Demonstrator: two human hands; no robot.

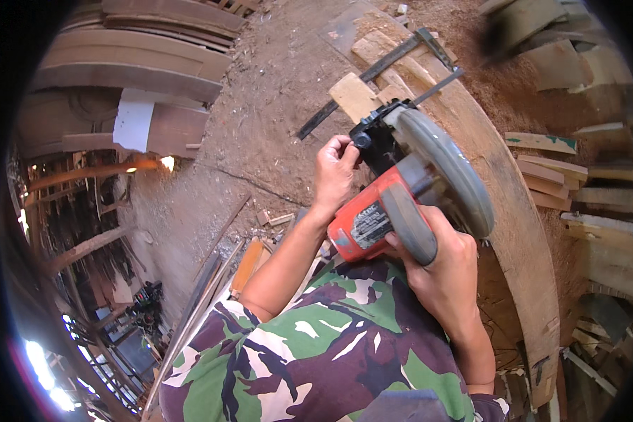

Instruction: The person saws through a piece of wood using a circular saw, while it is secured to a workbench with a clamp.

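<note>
the circular saw (408,190) is a handheld power tool with a red-orange motor housing, a grey curved blade guard and a dark grey handle; a black front section carries a small knob. it sits in the middle of the view, held above a long curved wooden plank (520,232) that arcs from the top centre down to the lower right. the right hand (446,271) is wrapped around the grey handle, fingers closed tight on it. the left hand (335,172) pinches the black knob at the saw's front, fingertips closed on it. a black metal square (373,74) lies across wood blocks on the plank just beyond the saw. the blade itself is hidden under the guard, and the saw's base is hard to make out. the camouflage sleeve (309,352) covers the lower view. stacked offcuts (577,176) at the right blur toward the rim.
</note>
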